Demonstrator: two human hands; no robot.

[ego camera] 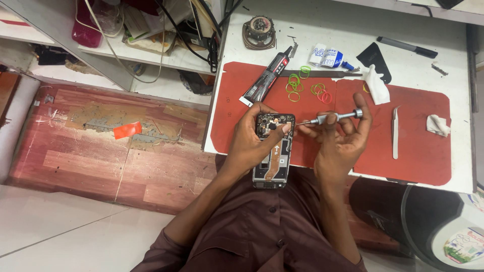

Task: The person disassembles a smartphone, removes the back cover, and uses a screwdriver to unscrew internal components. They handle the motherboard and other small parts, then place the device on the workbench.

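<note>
Opened phone [273,151], silver screwdriver [330,118] tip beside it

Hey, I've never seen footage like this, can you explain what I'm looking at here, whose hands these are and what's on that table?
This is a single view from a camera worn on a person's head, looking down at their own hands. The left hand holds an opened phone with its back cover off. The right hand holds a small screwdriver, tip at the phone. On the red mat lie coloured rubber bands, a black glue tube, tweezers and white cloth scraps.
</note>
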